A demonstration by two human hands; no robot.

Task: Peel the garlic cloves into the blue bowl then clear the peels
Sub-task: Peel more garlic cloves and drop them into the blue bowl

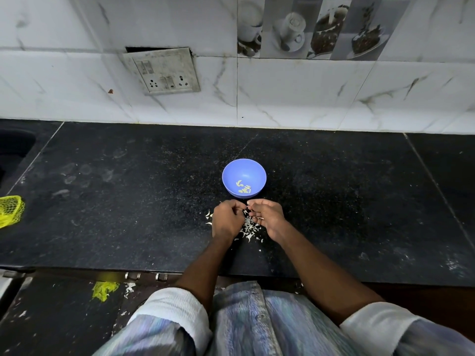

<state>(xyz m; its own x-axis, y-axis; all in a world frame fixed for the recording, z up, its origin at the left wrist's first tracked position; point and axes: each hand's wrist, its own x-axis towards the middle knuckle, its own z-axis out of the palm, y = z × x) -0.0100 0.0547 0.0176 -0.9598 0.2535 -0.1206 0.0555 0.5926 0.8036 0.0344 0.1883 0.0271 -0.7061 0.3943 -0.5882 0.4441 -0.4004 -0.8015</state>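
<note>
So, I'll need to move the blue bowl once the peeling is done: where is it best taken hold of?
Take the blue bowl by its rim on the far or right side, pinching the thin wall from above. It sits upright and open, with peeled cloves pooled low near its front. Both hands and the peels crowd its near side, so coming from there is probably awkward.

Both bare forearms reach forward from rolled-up white cuffs and converge ahead of the body. The left hand (227,219) shows its back, fingers curled inward with the tips toward the right hand (267,214). The right hand's fingers are likewise curled, fingertips nearly meeting the left's. What they pinch is too small to tell.
</note>
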